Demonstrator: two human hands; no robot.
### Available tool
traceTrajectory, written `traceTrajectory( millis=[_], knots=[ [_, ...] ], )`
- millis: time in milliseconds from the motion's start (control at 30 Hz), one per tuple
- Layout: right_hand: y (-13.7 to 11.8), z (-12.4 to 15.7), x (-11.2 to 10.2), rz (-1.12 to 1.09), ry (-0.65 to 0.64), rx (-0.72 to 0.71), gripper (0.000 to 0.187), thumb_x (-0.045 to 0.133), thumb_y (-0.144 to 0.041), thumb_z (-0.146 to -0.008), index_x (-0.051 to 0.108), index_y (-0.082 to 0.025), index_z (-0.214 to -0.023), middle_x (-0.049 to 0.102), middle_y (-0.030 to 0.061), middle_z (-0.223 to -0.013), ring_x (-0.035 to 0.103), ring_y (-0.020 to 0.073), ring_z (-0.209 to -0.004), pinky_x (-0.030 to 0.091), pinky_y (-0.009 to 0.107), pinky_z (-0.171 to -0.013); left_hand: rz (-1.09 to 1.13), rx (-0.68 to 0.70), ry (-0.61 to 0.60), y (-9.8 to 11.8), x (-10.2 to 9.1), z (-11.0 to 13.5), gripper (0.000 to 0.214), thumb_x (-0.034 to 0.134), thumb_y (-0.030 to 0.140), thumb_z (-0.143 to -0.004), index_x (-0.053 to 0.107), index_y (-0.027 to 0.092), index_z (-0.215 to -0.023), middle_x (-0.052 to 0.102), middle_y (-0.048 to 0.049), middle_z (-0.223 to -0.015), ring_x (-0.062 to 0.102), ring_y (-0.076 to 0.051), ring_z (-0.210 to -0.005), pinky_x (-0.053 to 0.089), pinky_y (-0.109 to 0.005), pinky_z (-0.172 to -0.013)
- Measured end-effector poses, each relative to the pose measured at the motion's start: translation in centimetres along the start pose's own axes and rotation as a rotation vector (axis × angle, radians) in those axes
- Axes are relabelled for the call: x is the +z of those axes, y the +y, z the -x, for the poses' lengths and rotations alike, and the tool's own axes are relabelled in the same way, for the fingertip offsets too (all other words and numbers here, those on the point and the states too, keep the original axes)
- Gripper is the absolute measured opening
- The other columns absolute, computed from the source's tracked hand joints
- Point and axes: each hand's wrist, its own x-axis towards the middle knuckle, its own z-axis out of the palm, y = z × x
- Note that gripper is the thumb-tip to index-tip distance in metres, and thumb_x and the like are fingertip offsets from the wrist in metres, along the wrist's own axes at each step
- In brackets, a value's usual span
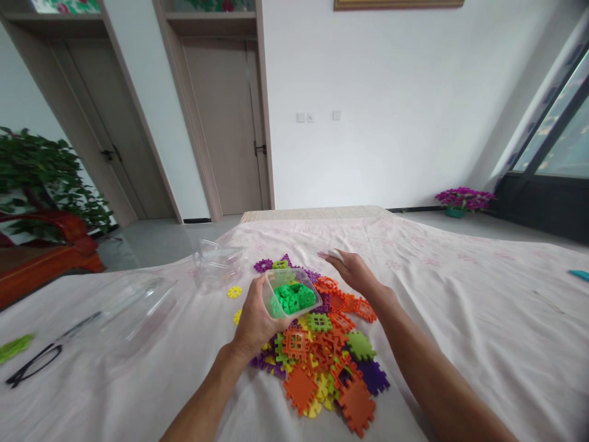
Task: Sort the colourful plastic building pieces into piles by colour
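Observation:
My left hand [258, 314] is closed around a small clear plastic box [271, 293], tilted toward me. Inside the box lie several green notched discs [294, 299]. Beyond the pile, my right hand [356, 270] is raised over the cloth, its fingers stretched to the left; the fingertips are blurred and a pale patch shows between them. Below both hands spreads a pile of interlocking plastic pieces: orange squares [301, 388], a dark purple square [373, 376], lime green squares [361, 345] and yellow discs. Purple discs [264, 265] lie at the pile's far edge.
A patterned pale cloth [460, 319] covers the surface. Clear plastic containers [133, 310] and a clear box [216, 258] stand to the left. Black-framed glasses [34, 363] and a lime green piece [16, 347] lie at far left. A yellow disc [234, 292] sits beside the pile.

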Motion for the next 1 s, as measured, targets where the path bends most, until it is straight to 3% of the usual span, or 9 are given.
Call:
traceTrajectory(
  millis=[200,367,500,633,867,1000],
  knots=[
    [0.1,-0.2,0.9,-0.084,-0.021,0.060,0.036,0.048,-0.049,-0.100,0.072,-0.025,-0.113,0.077,0.0046,-0.103,0.071,0.0218,-0.088,0.056,0.035,-0.083,-0.096,0.213,-0.007,0.5,-0.6,-0.6,0.096,0.085,0.018,-0.063,0.038,0.025,-0.146,0.054,-0.0130,-0.138,0.054,-0.033,-0.130,0.046,-0.053,-0.110],
    [0.6,-0.4,1.0,-0.191,0.094,0.126,0.036,0.050,-0.048,-0.099,0.071,-0.023,-0.115,0.075,0.0071,-0.113,0.070,0.0246,-0.102,0.058,0.036,-0.081,-0.221,0.450,-0.068,2.9,-1.9,-1.4,0.082,0.069,0.005,-0.077,0.039,0.029,-0.149,0.053,-0.0097,-0.142,0.045,-0.030,-0.141,0.042,-0.052,-0.117],
    [1.0,-0.5,1.2,-0.230,0.092,0.144,0.034,0.053,-0.046,-0.098,0.071,-0.023,-0.115,0.075,0.0073,-0.113,0.070,0.0249,-0.102,0.059,0.037,-0.080,-0.295,0.534,-0.179,3.9,-2.3,-1.3,0.090,0.054,-0.010,-0.072,0.039,0.033,-0.150,0.051,-0.0063,-0.147,0.035,-0.028,-0.148,0.041,-0.053,-0.119],
    [0.8,-0.5,1.4,-0.245,0.096,0.122,0.032,0.056,-0.042,-0.096,0.071,-0.022,-0.117,0.075,0.0074,-0.115,0.070,0.0246,-0.103,0.058,0.040,-0.087,-0.335,0.567,-0.149,3.8,-2.5,-1.2,0.089,0.048,-0.013,-0.075,0.041,0.036,-0.149,0.049,-0.0043,-0.150,0.031,-0.028,-0.151,0.039,-0.055,-0.119],
    [-0.7,-0.6,1.2,-0.286,0.179,0.054,0.034,0.055,-0.041,-0.095,0.071,-0.021,-0.118,0.073,0.0088,-0.120,0.067,0.0261,-0.113,0.053,0.044,-0.099,-0.312,0.521,0.057,3.0,-2.6,-1.4,0.076,0.059,-0.004,-0.082,0.042,0.035,-0.145,0.052,-0.0067,-0.145,0.038,-0.028,-0.147,0.040,-0.054,-0.118],
    [-1.9,-0.7,0.8,-0.306,0.196,0.058,0.032,0.057,-0.044,-0.095,0.072,-0.021,-0.111,0.075,0.0085,-0.113,0.068,0.0272,-0.110,0.054,0.044,-0.095,-0.091,0.161,0.210,2.3,-1.7,-1.5,0.084,0.080,0.018,-0.075,0.038,0.028,-0.148,0.050,-0.0123,-0.146,0.048,-0.031,-0.139,0.045,-0.052,-0.114]
  ],
)
